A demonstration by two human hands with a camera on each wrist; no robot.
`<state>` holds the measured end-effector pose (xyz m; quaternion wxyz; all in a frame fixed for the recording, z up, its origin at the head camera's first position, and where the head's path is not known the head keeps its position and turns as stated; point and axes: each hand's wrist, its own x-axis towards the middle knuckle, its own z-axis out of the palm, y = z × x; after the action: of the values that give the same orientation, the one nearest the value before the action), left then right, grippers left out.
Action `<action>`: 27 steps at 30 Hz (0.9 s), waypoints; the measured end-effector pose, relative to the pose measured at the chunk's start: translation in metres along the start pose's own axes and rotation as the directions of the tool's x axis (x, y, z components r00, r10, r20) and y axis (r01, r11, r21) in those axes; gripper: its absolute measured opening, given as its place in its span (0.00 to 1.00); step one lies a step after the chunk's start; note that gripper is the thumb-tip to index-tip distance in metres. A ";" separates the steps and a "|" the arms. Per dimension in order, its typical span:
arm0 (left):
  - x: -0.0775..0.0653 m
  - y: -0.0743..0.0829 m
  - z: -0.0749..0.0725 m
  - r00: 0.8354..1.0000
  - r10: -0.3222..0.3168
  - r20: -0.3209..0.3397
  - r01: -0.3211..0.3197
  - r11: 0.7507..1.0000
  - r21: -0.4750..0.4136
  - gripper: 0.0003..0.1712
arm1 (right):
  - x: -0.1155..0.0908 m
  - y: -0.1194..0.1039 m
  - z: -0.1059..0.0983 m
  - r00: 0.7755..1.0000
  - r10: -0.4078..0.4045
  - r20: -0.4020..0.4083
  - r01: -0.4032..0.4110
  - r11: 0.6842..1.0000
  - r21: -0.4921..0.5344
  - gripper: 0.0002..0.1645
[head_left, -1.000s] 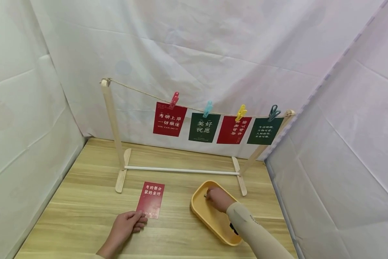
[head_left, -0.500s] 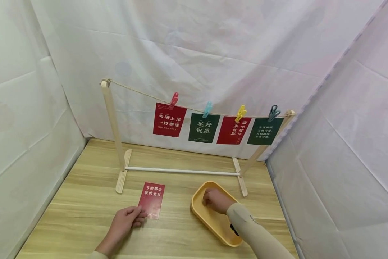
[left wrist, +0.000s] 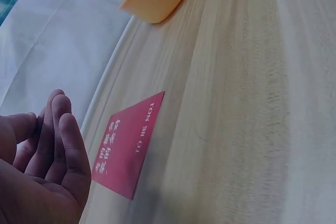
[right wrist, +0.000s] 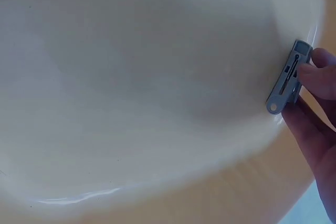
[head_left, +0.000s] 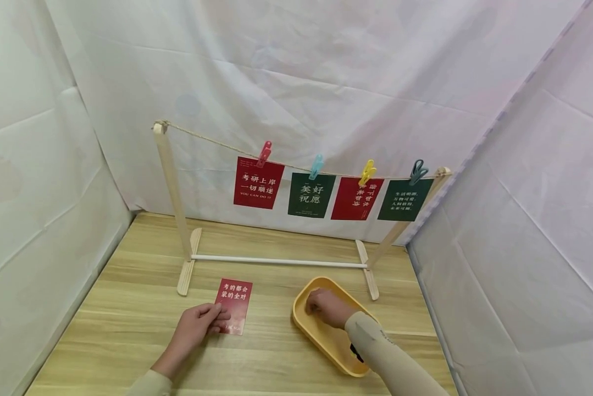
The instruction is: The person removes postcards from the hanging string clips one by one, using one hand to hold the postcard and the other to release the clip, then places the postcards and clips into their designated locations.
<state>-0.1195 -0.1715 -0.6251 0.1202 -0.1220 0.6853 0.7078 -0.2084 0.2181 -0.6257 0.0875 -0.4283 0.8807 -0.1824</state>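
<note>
My right hand [head_left: 330,307] reaches into the yellow tray [head_left: 326,356]. In the right wrist view its thumb and fingers pinch a grey clothespin [right wrist: 286,80] near the tray's wall; the head view hides that peg. A red card [head_left: 237,308] with white characters lies flat on the table, left of the tray. Over its lower left part hovers my left hand [head_left: 194,327], fingers loosely bent. The left wrist view shows the red card [left wrist: 128,148] beside and apart from that hand, with nothing seen in its fingers.
Behind stands a wooden frame [head_left: 171,192] with a white crossbar [head_left: 276,260]. Several cards hang from its string by coloured clothespins, among them a red card [head_left: 258,190] under a pink peg [head_left: 264,154]. White cloth [head_left: 296,71] encloses the table [head_left: 113,330].
My left hand has shifted forward and slightly right over the red card. Inside the tray, my right hand has moved a little left. The hanging cards stay as they were.
</note>
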 end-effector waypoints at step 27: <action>0.040 0.101 0.016 0.952 0.301 -0.048 -0.298 0.952 0.069 0.19 | 0.018 -0.063 -0.145 0.936 0.265 -0.230 -0.278 0.960 -0.023 0.12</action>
<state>-0.1916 -0.1589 -0.5434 -0.0048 -0.0335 0.7205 0.6927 -0.2190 0.2045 -0.4675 0.0000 -0.2815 0.9402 -0.1916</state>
